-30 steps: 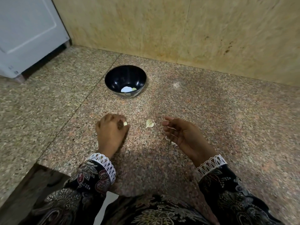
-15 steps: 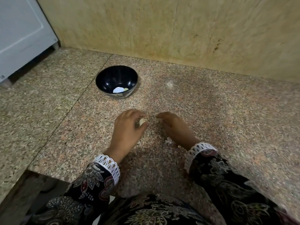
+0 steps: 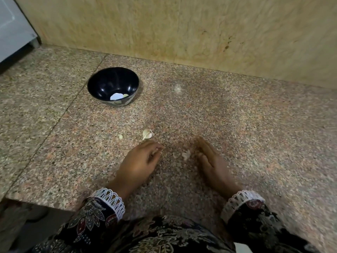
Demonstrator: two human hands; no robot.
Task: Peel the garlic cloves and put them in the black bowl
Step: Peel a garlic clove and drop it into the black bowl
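On the left side of the speckled counter (image 3: pixel 54 147) sits the black bowl (image 3: pixel 113 86). Down in its bottom lie a couple of pale pieces (image 3: pixel 118 96). They look like peeled garlic, so part of the job seems done, but only a small part.

A bit to the right, and nearer the person, a tiny pale bit (image 3: pixel 120 137) lies on the counter. It is too small to tell if it is garlic or just skin. Just beside it is a bigger garlic clove (image 3: pixel 147 134) with papery skin sticking out. I think this one is not fully peeled and has yet to go in the bowl.

Right below that clove is the left hand (image 3: pixel 138 165). Its fingers are curled in and seem to pinch something small at the tips, but I cannot tell what, or if anything is there at all.

Next come some white scraps (image 3: pixel 186 154), most likely torn-off skin, lying between the hands.

Last is the right hand (image 3: pixel 211 161). It is blurry, with fingers out straight and holding nothing, just beside the scraps.
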